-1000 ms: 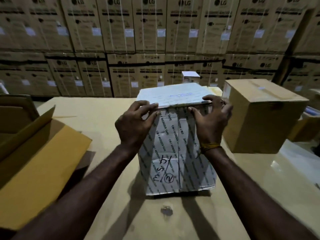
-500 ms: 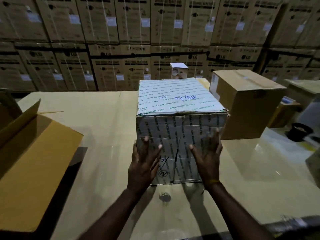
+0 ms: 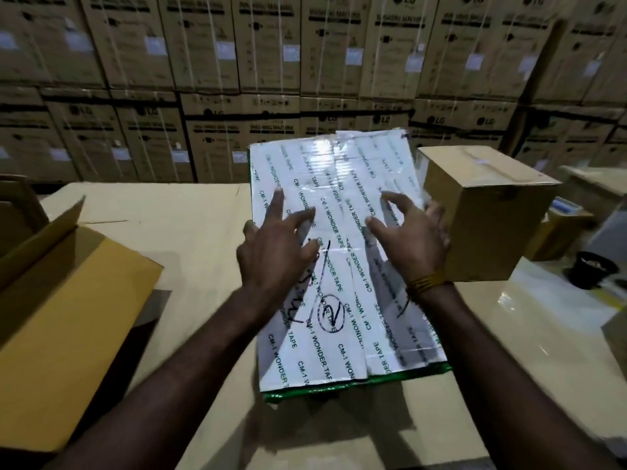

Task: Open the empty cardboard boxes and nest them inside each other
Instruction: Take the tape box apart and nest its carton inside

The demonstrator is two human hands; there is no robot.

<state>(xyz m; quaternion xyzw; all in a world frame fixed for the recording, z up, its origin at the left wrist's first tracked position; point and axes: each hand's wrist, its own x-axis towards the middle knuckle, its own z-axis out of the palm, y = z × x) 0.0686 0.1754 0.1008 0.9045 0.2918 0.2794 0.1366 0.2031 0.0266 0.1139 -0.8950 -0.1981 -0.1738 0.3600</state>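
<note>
On the table (image 3: pixel 190 232), the taped box (image 3: pixel 342 300) lies under 2 spread hands (image 3: pixel 274 245) (image 3: pixel 412 239).

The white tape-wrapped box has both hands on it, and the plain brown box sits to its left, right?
Not quite. The head view shows the plain brown closed cardboard box to the right of the white tape-wrapped box, not the left. Both the left hand and right hand are at the white box.

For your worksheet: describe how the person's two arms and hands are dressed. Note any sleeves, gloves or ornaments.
Both forearms are bare, with no sleeves in view and no gloves. The left hand wears nothing. The right hand has several yellow-orange thread bands wound round its wrist.
</note>
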